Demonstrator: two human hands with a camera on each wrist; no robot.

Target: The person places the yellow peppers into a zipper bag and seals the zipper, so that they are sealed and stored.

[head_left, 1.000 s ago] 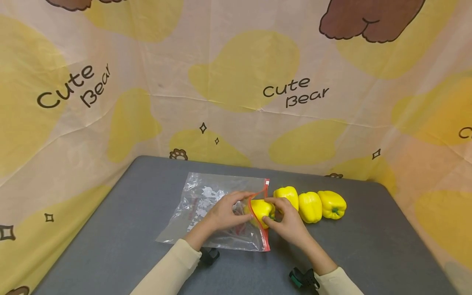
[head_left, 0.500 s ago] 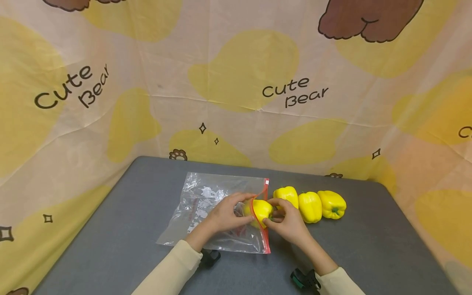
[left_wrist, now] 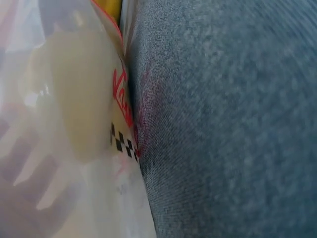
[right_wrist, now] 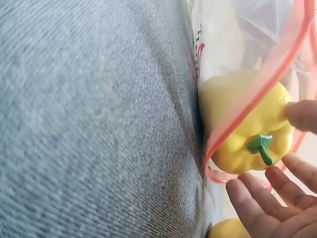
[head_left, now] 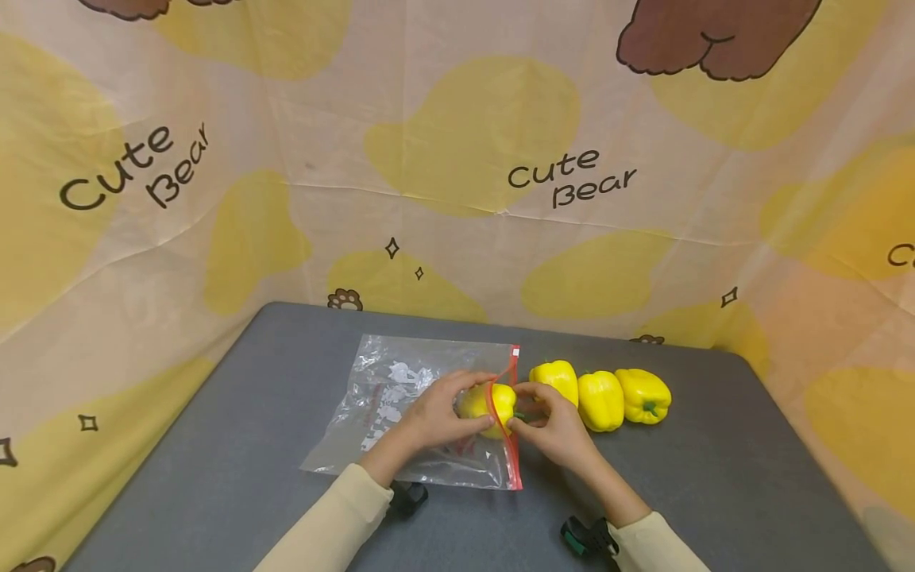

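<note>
A yellow bell pepper [head_left: 504,403] with a green stem sits at the red-edged mouth of a clear zip bag [head_left: 343,449], mostly inside it. My left hand [head_left: 438,415] grips the bag from outside, thumb and fingers around the pepper through the plastic. In the left wrist view the bag [left_wrist: 99,193] fills the left side, with blurry fingers [left_wrist: 42,178] behind it. My right hand [head_left: 556,423] is at the stem end; in the right wrist view its thumb touches the pepper [right_wrist: 277,116] and its spread fingertips [right_wrist: 240,191] lie close to the bag's rim.
Three more yellow bell peppers stand in a row on the grey table [head_left: 243,445] right of the bag: the left one [head_left: 554,380], the middle one [head_left: 600,403] and the right one [head_left: 646,397]. A printed cloth [head_left: 429,159] hangs behind the table.
The pepper has moved left, deeper into the bag, and less of it shows outside the red edge. My right fingers have loosened around it. My left hand has hardly moved.
</note>
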